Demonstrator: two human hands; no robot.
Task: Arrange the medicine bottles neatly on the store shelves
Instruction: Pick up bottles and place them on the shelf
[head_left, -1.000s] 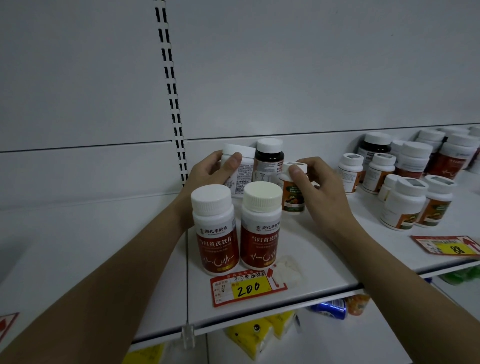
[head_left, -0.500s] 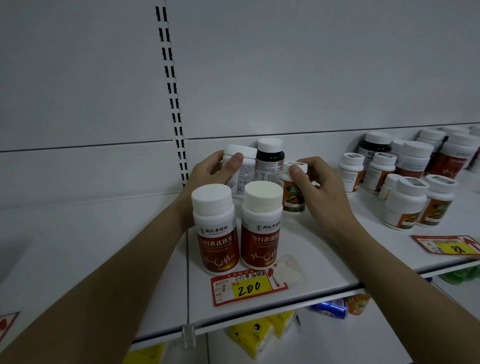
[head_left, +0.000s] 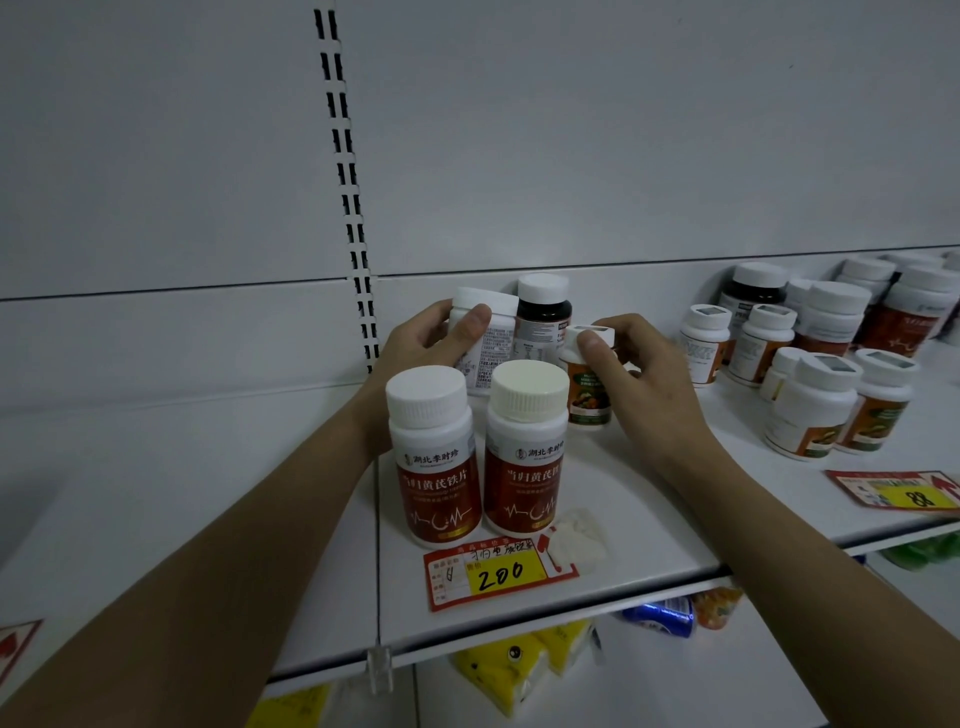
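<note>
Your left hand (head_left: 423, 345) grips a white bottle (head_left: 485, 340) at the shelf (head_left: 649, 499) back | your right hand (head_left: 641, 379) pinches a small orange-labelled bottle (head_left: 587, 387) by its cap | both behind two red-labelled bottles (head_left: 478, 457).

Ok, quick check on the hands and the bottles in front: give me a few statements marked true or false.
1. The left hand grips a white bottle. True.
2. The right hand is idle on the shelf. False: it pinches the small orange-label bottle at its cap.
3. Two red-label bottles stand upright in front. True.
4. The price tag below them reads 88. False: it reads 200.
</note>
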